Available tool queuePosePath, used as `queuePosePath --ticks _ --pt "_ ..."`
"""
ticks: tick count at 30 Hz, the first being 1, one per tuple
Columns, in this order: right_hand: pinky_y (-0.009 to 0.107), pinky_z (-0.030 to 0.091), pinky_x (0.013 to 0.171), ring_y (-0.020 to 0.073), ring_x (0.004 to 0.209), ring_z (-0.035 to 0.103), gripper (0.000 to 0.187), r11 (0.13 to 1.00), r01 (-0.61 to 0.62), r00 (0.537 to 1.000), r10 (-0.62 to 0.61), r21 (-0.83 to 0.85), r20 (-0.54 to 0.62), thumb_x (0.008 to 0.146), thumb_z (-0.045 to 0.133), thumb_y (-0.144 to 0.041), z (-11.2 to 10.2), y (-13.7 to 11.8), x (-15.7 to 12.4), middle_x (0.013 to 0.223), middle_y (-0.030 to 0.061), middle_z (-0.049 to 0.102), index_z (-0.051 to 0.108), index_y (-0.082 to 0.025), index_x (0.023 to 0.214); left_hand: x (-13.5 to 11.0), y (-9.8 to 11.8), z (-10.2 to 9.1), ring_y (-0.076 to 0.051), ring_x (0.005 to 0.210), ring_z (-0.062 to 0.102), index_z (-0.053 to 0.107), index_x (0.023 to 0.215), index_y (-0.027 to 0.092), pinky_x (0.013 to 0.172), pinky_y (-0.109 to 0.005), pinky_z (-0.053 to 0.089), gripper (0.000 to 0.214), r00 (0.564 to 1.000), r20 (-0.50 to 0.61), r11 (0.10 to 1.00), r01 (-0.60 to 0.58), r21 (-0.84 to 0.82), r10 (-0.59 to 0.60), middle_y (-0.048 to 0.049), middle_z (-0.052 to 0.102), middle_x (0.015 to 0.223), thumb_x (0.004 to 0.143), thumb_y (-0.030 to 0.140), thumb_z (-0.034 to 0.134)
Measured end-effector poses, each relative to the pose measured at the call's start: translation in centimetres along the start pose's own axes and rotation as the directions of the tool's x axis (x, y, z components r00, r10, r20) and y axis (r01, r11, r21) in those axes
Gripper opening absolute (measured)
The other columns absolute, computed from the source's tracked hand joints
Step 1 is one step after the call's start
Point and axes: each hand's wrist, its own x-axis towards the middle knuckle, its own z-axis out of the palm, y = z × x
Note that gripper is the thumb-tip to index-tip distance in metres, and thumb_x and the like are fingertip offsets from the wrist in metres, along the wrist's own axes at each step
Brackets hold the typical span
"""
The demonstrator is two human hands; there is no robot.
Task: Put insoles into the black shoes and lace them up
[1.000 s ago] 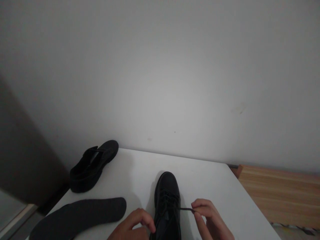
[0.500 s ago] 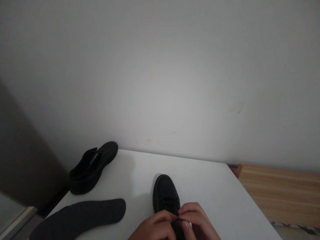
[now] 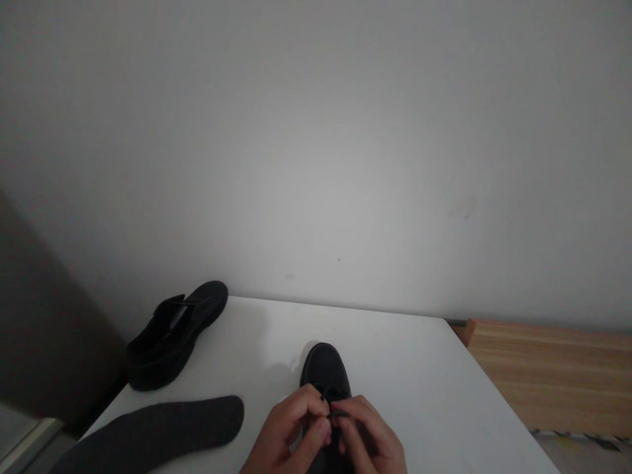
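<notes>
A black lace-up shoe (image 3: 323, 368) stands on the white table (image 3: 419, 395), toe pointing away from me. Both my hands meet over its laces. My left hand (image 3: 286, 434) pinches a lace with thumb and fingers just above the eyelets. My right hand (image 3: 368, 438) pinches the lace (image 3: 332, 403) from the other side, fingertips touching the left hand's. The back of the shoe is hidden under my hands.
A second black shoe (image 3: 172, 332) lies at the table's far left corner against the white wall. A dark insole (image 3: 153, 431) lies flat at the left front. A wooden surface (image 3: 553, 375) sits lower, beyond the table's right edge.
A second ago my hands were apart, the right pulling a lace out sideways. They have come together over the shoe's front laces and moved slightly forward.
</notes>
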Motion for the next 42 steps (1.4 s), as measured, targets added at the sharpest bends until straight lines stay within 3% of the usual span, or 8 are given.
queuePosePath --ticks 5,12,18,22,25,30,35,42 --pt "0.021 0.049 0.048 0.0143 0.056 0.061 0.023 0.983 -0.143 0.975 0.160 0.116 -0.157 0.089 0.067 -0.043 1.6 0.8 1.1 0.078 0.0044 0.071 0.080 -0.024 0.093 0.8 -0.7 0.3 -0.016 0.079 0.059 0.063 0.084 0.018 0.075 -0.027 0.049 0.031 0.995 -0.078 0.990 0.044 -0.136 -0.055 -0.0020 0.056 0.084 0.096 0.046 0.057" --pt "0.023 0.055 0.053 0.0168 0.060 0.065 0.025 0.966 -0.186 0.955 0.221 0.178 -0.199 0.082 0.074 -0.044 2.3 -0.3 3.6 0.077 0.0063 0.075 0.080 -0.021 0.088 2.0 -1.6 0.9 -0.015 0.073 0.060 0.071 0.087 0.018 0.070 -0.024 0.049 0.026 0.947 -0.316 0.995 0.021 -0.098 -0.051 -0.0026 0.064 0.078 0.095 0.039 0.059" --pt "0.024 0.055 0.052 0.0152 0.056 0.063 0.031 0.944 -0.187 0.947 0.247 0.270 -0.208 0.081 0.076 -0.047 2.7 0.4 5.0 0.071 0.0041 0.073 0.076 -0.019 0.092 4.0 -2.1 1.5 -0.013 0.061 0.060 0.052 0.122 0.022 0.061 -0.022 0.050 0.046 0.856 -0.492 0.957 0.014 -0.289 -0.160 0.0012 0.070 0.074 0.084 0.039 0.073" --pt "0.022 0.053 0.051 0.0131 0.053 0.062 0.017 0.973 -0.081 0.964 0.132 0.218 -0.230 0.088 0.071 -0.037 2.6 0.9 5.3 0.070 0.0007 0.071 0.073 -0.023 0.096 5.1 -1.9 0.5 -0.010 0.053 0.054 0.065 0.100 0.015 0.052 -0.019 0.044 0.037 0.872 -0.434 0.958 0.116 -0.263 -0.225 0.0000 0.068 0.067 0.078 0.043 0.077" --pt "0.027 0.056 0.065 0.0169 0.072 0.066 0.014 0.991 0.135 0.987 -0.133 0.010 -0.093 0.093 0.063 -0.025 2.2 0.5 5.8 0.083 0.0033 0.073 0.076 -0.027 0.096 5.4 -1.9 -0.3 -0.009 0.047 0.049 0.071 0.089 0.013 0.046 -0.018 0.040 0.031 0.884 -0.417 0.971 0.141 -0.194 -0.212 0.0014 0.064 0.060 0.080 0.043 0.073" --pt "0.036 0.052 0.084 0.0231 0.106 0.057 0.025 0.862 0.431 0.899 -0.436 -0.265 0.044 0.096 0.056 -0.020 1.6 -0.1 6.8 0.122 0.0076 0.062 0.077 -0.032 0.103 4.5 -2.9 -0.7 -0.017 0.067 0.067 0.076 0.083 0.018 0.070 -0.027 0.056 0.013 0.952 -0.304 0.997 0.045 0.066 -0.023 -0.0032 0.074 0.074 0.083 0.026 0.066" --pt "0.035 0.052 0.082 0.0220 0.101 0.058 0.025 0.869 0.427 0.903 -0.424 -0.249 0.069 0.098 0.056 -0.021 0.7 0.1 6.2 0.109 0.0058 0.063 0.075 -0.034 0.108 3.3 -3.1 -0.7 -0.019 0.077 0.070 0.075 0.093 0.021 0.073 -0.026 0.056 0.014 0.934 -0.173 0.879 -0.214 0.426 0.312 -0.0057 0.076 0.086 0.085 0.016 0.064" --pt "0.029 0.053 0.075 0.0192 0.091 0.063 0.020 0.971 0.240 0.971 -0.239 -0.014 0.006 0.101 0.051 -0.029 1.3 0.3 4.7 0.096 0.0037 0.065 0.068 -0.030 0.112 3.5 -2.4 -1.2 -0.015 0.070 0.064 0.071 0.076 0.019 0.067 -0.022 0.050 0.018 0.974 -0.195 0.966 -0.067 0.249 0.118 -0.0018 0.068 0.076 0.091 0.018 0.061"
